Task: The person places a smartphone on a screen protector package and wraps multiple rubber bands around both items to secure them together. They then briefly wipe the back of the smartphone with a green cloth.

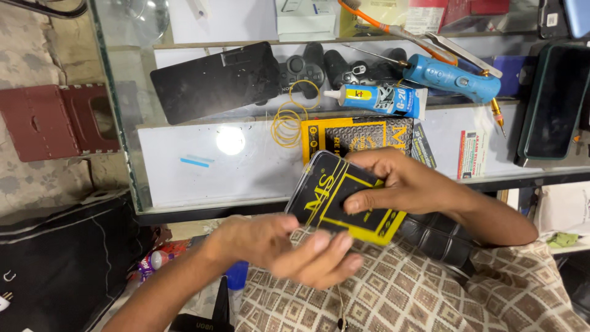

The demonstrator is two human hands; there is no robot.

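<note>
Right hand (409, 184) is pinching a black-and-yellow packet (341, 200) over the lap, just off the glass counter (184, 178); left hand (295, 249) is blurring beneath it, fingers loosely open, holding nothing. Risk, as I judge it: the grip is sitting at one edge, so the packet may be slipping or bending. Counting: two packets (second (356, 136) on counter), one glue tube (378, 98), one blue driver (452, 77), one gamepad (307, 71), a few rubber bands (289, 123).

A glue tube (376, 98), blue screwdriver (452, 77), rubber bands (289, 123) and game controller (301, 72) lie on the glass counter (184, 178).
</note>
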